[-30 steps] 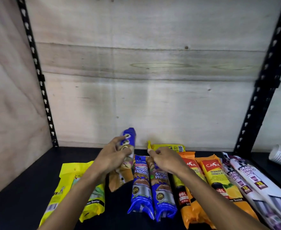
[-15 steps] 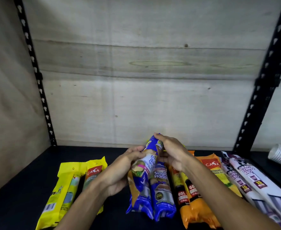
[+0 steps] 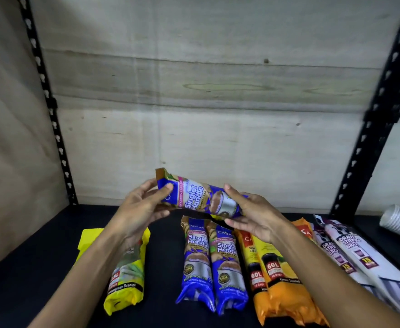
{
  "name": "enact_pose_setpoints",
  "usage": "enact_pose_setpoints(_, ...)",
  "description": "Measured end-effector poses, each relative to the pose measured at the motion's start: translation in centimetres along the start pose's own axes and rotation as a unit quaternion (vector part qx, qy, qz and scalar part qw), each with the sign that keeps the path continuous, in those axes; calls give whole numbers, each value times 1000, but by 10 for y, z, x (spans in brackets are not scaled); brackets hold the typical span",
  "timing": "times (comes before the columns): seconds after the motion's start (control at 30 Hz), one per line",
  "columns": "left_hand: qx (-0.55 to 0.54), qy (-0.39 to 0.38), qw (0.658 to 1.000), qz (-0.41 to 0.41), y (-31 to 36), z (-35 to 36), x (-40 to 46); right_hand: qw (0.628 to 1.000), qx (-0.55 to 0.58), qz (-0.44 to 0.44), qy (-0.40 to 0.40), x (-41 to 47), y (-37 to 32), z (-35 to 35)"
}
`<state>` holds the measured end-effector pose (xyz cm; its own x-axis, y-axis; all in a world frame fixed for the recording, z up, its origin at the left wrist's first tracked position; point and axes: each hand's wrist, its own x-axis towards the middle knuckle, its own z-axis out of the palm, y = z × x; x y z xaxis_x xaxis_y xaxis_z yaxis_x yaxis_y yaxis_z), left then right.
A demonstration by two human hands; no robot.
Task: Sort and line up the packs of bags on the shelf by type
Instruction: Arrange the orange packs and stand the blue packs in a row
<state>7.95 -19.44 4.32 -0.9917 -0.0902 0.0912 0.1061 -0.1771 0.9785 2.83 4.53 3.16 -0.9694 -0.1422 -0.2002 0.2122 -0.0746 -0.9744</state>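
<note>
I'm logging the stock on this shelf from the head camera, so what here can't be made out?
- Yellow pack: label partly hidden by the left forearm; a second yellow pack behind it is mostly covered.
- Orange packs: tops hidden by the right hand.
- Drawstring bag packs: lower ends cut off by the frame's right edge.
- Blue packs: small print is unreadable.
</note>
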Motion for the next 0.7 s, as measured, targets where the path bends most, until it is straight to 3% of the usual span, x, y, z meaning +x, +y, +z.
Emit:
enact_pose_setpoints(0.27, 59, 64, 996, 3, 27, 2, 42, 973, -155, 19, -167, -20, -2, 0)
enact_pose_setpoints(0.7, 182, 33, 976, -114, -17, 36, 78, 905, -349, 94, -223, -41, 3, 14)
